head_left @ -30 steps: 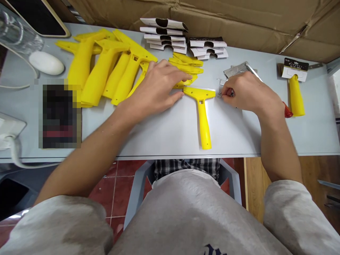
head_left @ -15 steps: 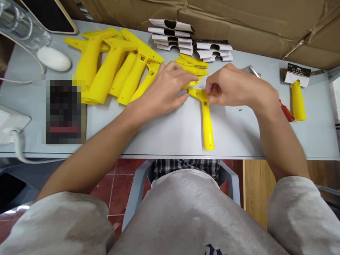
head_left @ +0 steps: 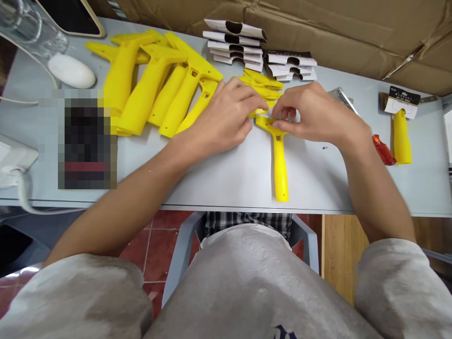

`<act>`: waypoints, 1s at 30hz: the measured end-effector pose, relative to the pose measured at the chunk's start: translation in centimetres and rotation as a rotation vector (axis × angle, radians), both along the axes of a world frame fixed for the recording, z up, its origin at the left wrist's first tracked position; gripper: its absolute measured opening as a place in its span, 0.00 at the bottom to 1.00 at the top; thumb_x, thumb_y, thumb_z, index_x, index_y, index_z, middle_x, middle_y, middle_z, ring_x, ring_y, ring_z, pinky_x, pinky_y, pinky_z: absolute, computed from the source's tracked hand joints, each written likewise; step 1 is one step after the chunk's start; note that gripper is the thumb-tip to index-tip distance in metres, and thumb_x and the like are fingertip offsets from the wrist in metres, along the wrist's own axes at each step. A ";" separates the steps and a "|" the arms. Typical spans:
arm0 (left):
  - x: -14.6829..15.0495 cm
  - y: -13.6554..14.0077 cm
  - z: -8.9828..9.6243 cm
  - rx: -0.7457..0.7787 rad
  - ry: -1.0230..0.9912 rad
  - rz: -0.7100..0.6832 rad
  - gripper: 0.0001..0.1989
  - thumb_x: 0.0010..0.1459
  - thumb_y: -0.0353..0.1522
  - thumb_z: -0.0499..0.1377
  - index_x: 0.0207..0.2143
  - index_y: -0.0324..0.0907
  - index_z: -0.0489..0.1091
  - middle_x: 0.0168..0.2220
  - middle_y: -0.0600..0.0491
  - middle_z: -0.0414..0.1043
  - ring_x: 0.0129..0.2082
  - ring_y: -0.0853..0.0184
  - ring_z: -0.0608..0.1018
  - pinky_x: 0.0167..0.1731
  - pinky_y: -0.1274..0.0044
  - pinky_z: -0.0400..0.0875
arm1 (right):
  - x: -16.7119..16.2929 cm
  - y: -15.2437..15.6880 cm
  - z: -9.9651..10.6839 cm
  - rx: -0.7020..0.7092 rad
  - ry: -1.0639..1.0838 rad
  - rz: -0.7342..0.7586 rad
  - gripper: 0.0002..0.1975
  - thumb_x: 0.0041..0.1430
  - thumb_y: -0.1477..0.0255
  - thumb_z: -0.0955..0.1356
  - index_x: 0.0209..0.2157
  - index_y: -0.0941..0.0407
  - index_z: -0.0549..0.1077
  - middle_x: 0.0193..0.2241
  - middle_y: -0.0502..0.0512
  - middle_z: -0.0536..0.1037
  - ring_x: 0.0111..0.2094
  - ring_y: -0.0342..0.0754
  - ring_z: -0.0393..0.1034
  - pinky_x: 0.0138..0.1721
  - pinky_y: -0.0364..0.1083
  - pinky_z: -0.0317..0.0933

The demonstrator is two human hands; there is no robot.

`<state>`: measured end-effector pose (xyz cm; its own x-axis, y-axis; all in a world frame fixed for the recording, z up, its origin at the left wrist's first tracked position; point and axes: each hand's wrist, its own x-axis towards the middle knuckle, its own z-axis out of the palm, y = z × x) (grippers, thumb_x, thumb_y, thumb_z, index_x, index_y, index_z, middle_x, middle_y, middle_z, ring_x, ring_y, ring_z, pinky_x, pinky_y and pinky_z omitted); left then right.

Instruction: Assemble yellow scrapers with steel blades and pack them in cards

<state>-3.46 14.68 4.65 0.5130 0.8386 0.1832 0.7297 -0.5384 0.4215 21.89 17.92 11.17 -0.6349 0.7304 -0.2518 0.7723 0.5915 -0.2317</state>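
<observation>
We are touching the scraper (head_left: 280,167) on the table (head_left: 226,181) with our right hand (head_left: 310,113), grip unclear, left hand (head_left: 229,110) loosely parted beside; handles (head_left: 143,103) are crowding left, cards (head_left: 235,37) lying behind, bottle (head_left: 28,23) farther left

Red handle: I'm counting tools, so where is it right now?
In the head view, the red handle lies on the table at the right, between the right hand and the yellow handle with a card.

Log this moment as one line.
left hand: beside yellow scraper, contact unclear | right hand: at scraper's head, grip unclear | right side: red handle, carded scraper | back: card sleeves
</observation>
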 end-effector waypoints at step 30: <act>-0.2 -0.2 -0.7 0.107 0.075 -0.007 0.18 0.74 0.31 0.54 0.57 0.52 0.80 0.71 0.55 0.75 0.71 0.50 0.68 0.68 0.49 0.67 | 1.6 -2.0 -2.3 0.084 -0.008 -0.007 0.28 0.71 0.54 0.65 0.67 0.39 0.80 0.64 0.55 0.78 0.78 0.62 0.55 0.76 0.62 0.61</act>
